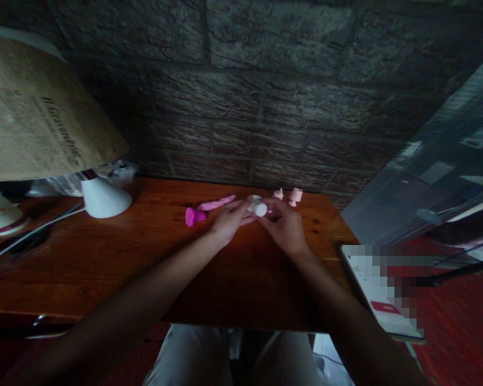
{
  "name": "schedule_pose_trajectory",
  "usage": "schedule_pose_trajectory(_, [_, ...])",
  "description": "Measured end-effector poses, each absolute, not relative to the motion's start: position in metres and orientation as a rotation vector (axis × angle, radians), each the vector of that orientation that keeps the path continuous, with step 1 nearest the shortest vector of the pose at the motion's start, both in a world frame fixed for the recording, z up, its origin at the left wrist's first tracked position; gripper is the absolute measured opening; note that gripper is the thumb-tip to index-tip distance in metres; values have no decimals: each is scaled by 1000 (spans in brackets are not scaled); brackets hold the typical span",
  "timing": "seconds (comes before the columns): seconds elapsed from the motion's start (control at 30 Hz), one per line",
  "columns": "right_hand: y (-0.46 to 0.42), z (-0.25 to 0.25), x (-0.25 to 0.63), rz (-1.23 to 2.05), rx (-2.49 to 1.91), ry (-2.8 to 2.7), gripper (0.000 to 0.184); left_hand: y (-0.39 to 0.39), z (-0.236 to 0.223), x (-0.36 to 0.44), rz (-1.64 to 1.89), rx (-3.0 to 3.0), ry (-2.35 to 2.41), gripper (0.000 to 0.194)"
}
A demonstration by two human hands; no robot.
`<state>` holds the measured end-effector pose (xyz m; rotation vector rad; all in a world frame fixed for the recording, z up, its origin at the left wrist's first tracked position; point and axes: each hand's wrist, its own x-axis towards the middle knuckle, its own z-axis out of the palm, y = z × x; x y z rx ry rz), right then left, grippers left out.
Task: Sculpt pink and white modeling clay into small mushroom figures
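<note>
Over the middle of the wooden table, both hands grip a small white lump [260,208] that looks like modelling clay. My left hand [228,221] holds its left side with thumb and fingers closed. Around the right side curl the fingers of my right hand [285,224], where a bit of pink shows near the fingertips. Left of the hands lie a magenta clay lump [195,216] and a long pale pink clay strip [217,203]. Behind my right hand stand a small pale pink clay piece [278,193] and a pale pink goblet-like clay piece [295,197].
On the left is a lamp with a newsprint shade [44,115] and white base [105,199], its cord crossing the table [116,268]. A white cup [2,212] sits at the far left. A brick wall [241,107] borders the back, and a pixelated white-edged object [370,289] is at right.
</note>
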<state>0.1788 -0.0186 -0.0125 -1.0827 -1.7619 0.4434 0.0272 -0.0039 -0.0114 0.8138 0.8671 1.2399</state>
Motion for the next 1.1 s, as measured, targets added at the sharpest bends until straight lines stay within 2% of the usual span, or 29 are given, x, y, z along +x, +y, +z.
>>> schedule_pose_trajectory(0.1, [-17, -15, 179, 433, -1062, -1751, 27, -5, -10, 28, 1253, 759, 869, 11])
schedule_pose_trajectory(0.3, [-17, -16, 177, 416, -1062, -1764, 25, -4, -10, 28, 1305, 775, 813, 9])
schedule_pose_trajectory(0.57, [-16, -16, 176, 439, -1141, -1629, 27, -6, -7, 30, 1290, 684, 762, 18])
schedule_pose_trajectory(0.73, [-13, -20, 178, 469, -1150, -1592, 29, -3, -16, 30, 1266, 762, 681, 5])
schedule_pose_trajectory(0.93, [-12, -23, 176, 506, -1055, -1659, 38, -1, -23, 29, 1275, 785, 672, 13])
schedule_pose_trajectory(1.1, [-14, -21, 175, 427, -1070, -1706, 29, -4, -20, 30, 1263, 770, 726, 13])
